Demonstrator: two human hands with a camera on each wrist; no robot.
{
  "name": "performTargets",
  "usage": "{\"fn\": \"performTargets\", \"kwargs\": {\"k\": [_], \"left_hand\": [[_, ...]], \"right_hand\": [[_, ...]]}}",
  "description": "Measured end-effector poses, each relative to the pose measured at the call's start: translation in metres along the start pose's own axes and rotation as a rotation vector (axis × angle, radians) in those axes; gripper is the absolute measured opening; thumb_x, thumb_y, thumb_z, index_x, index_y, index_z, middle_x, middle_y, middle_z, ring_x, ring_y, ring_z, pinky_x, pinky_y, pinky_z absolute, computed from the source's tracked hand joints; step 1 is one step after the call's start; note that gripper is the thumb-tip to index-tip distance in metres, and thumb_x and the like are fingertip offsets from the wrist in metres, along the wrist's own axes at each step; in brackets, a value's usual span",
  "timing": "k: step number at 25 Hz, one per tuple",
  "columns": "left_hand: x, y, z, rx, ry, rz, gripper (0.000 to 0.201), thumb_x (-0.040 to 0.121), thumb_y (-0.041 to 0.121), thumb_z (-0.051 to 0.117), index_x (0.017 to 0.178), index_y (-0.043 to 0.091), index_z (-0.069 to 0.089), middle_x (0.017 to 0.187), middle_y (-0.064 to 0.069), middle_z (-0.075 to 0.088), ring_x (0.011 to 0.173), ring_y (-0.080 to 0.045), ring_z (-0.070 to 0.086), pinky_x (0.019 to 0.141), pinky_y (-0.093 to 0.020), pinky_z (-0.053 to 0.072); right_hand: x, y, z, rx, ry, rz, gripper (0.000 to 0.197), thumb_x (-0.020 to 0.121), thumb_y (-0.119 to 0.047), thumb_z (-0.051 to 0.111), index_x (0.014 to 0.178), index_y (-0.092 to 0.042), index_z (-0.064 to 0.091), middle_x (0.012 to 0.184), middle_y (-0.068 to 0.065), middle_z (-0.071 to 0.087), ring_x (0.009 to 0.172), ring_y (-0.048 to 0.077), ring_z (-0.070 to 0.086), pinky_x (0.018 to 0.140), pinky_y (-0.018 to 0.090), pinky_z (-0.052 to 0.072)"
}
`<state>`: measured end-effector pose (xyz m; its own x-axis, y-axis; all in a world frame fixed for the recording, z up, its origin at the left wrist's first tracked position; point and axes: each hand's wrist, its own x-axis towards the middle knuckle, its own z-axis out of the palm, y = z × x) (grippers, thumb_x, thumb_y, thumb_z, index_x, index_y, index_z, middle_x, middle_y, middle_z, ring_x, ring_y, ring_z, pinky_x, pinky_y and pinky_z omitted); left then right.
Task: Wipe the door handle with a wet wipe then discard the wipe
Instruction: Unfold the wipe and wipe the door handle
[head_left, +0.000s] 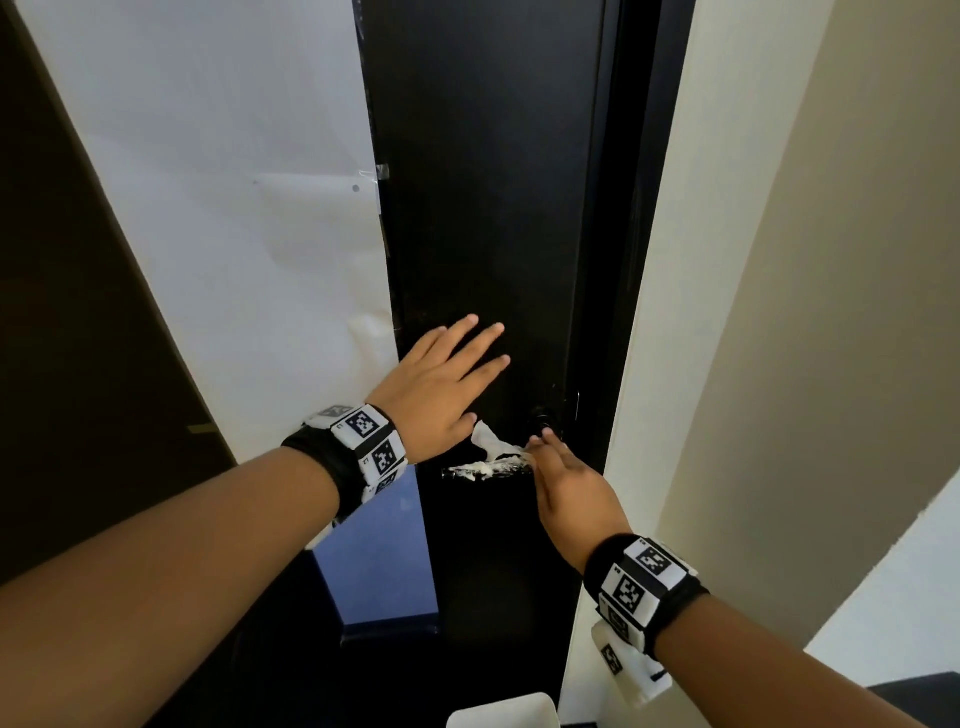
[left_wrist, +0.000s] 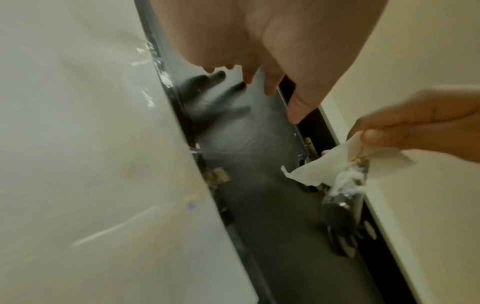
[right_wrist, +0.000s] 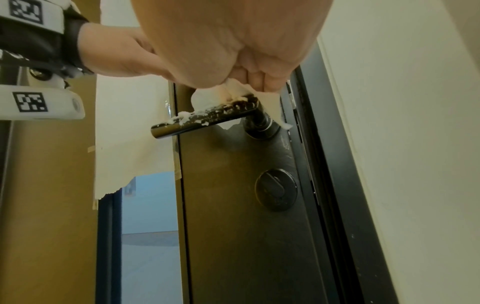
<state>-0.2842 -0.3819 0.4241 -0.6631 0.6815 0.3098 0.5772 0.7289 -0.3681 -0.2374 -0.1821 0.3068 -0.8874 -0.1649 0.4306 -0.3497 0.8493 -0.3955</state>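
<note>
A dark lever door handle (head_left: 485, 470) (right_wrist: 205, 118) (left_wrist: 345, 197) sticks out from the black door (head_left: 483, 208), smeared with white foam along its top. My right hand (head_left: 566, 478) (right_wrist: 246, 76) pinches a white wet wipe (head_left: 488, 441) (right_wrist: 215, 96) (left_wrist: 324, 162) and holds it on the handle near the pivot. My left hand (head_left: 441, 384) (left_wrist: 272, 67) lies flat on the door above and left of the handle, fingers straight and spread.
A round thumb-turn lock (right_wrist: 276, 189) sits below the handle. White paper (head_left: 234, 208) is taped over the door's glass on the left. The cream wall (head_left: 779, 312) and dark frame (head_left: 639, 260) close the right side. A white bin rim (head_left: 504, 712) shows at the bottom edge.
</note>
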Motion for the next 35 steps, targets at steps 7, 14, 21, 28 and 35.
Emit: {"fn": "performTargets", "kwargs": {"k": [7, 14, 21, 28, 35], "left_hand": [[-0.01, -0.038, 0.017, 0.236, -0.018, -0.001, 0.09, 0.087, 0.06, 0.039, 0.15, 0.012, -0.003, 0.158, -0.011, -0.014, 0.145, -0.032, -0.014, 0.118, -0.047, -0.005], [-0.006, -0.035, 0.033, 0.249, 0.003, -0.052, 0.096, 0.083, 0.069, 0.029, 0.149, 0.011, -0.009, 0.157, -0.011, -0.021, 0.144, -0.031, -0.022, 0.117, -0.051, -0.01], [-0.005, -0.033, 0.032, 0.219, -0.016, -0.063, 0.099, 0.081, 0.072, 0.026, 0.146, 0.012, -0.019, 0.152, -0.008, -0.033, 0.14, -0.029, -0.032, 0.114, -0.05, -0.018], [-0.004, -0.032, 0.031, 0.207, -0.027, -0.066, 0.103, 0.079, 0.072, 0.029, 0.143, 0.013, -0.026, 0.148, -0.008, -0.04, 0.139, -0.03, -0.035, 0.112, -0.049, -0.023], [-0.004, -0.03, 0.028, 0.195, -0.032, -0.07, 0.103, 0.08, 0.071, 0.029, 0.141, 0.012, -0.028, 0.146, -0.008, -0.042, 0.138, -0.03, -0.036, 0.112, -0.049, -0.024]], "right_hand": [[-0.003, -0.014, 0.003, -0.052, 0.139, -0.018, 0.032, 0.095, -0.019, 0.049, 0.123, -0.007, 0.059, 0.128, 0.018, 0.061, 0.124, 0.027, 0.054, 0.092, 0.04, 0.054], [-0.001, -0.006, 0.004, -0.026, 0.182, -0.106, 0.039, 0.095, -0.025, 0.045, 0.13, -0.008, 0.054, 0.133, 0.013, 0.057, 0.132, 0.024, 0.045, 0.108, 0.038, 0.038], [0.004, -0.003, 0.017, -0.096, 0.071, -0.186, 0.046, 0.089, -0.002, 0.054, 0.134, -0.005, 0.048, 0.138, 0.014, 0.053, 0.134, 0.025, 0.041, 0.114, 0.043, 0.028], [0.001, -0.028, 0.031, -0.228, 0.182, -0.121, 0.049, 0.075, 0.007, 0.063, 0.123, 0.005, 0.056, 0.127, 0.024, 0.059, 0.126, 0.035, 0.05, 0.108, 0.047, 0.025], [0.0, -0.052, 0.044, -0.176, 0.194, -0.058, 0.051, 0.069, 0.014, 0.063, 0.119, 0.008, 0.058, 0.122, 0.026, 0.062, 0.121, 0.038, 0.054, 0.106, 0.049, 0.029]]}}
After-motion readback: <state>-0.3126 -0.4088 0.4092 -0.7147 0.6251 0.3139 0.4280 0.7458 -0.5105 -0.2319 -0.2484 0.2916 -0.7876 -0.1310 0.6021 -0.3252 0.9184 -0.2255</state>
